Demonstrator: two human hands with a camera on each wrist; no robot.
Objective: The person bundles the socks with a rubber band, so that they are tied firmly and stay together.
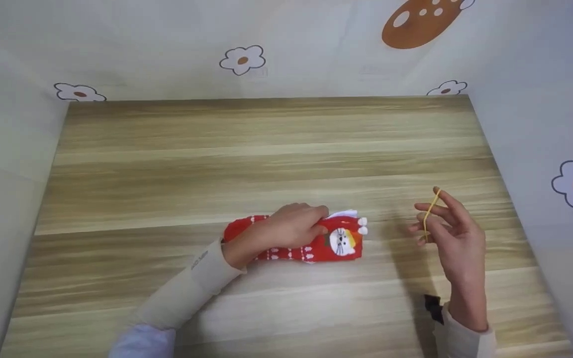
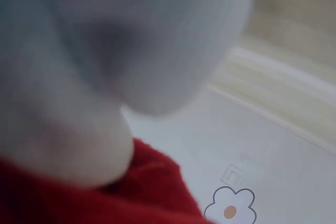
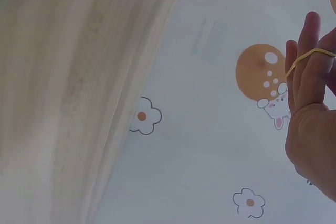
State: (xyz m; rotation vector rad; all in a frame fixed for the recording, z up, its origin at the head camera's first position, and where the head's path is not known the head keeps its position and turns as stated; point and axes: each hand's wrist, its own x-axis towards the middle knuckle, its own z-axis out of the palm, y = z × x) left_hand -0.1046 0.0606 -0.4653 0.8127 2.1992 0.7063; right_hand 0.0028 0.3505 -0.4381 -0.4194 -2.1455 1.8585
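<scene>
Red patterned socks (image 1: 321,250) with a white cat face and small white tabs at one end lie flat on the wooden table. My left hand (image 1: 294,223) grips them from above near the cat face, fingers and thumb bent into the fabric and covering its middle. Red fabric (image 2: 152,182) shows below the blurred left fingers in the left wrist view. Apart from the socks, to their right, my right hand (image 1: 458,238) is raised over the table. A thin yellow rubber band (image 1: 430,206) is stretched around its spread fingers, also seen in the right wrist view.
The wood-grain table (image 1: 192,134) reaches back to a pale wall sheet (image 1: 316,44) printed with flowers. More sheeting borders the table on the left and right. A black strap end (image 1: 433,308) sticks out at the right sleeve cuff.
</scene>
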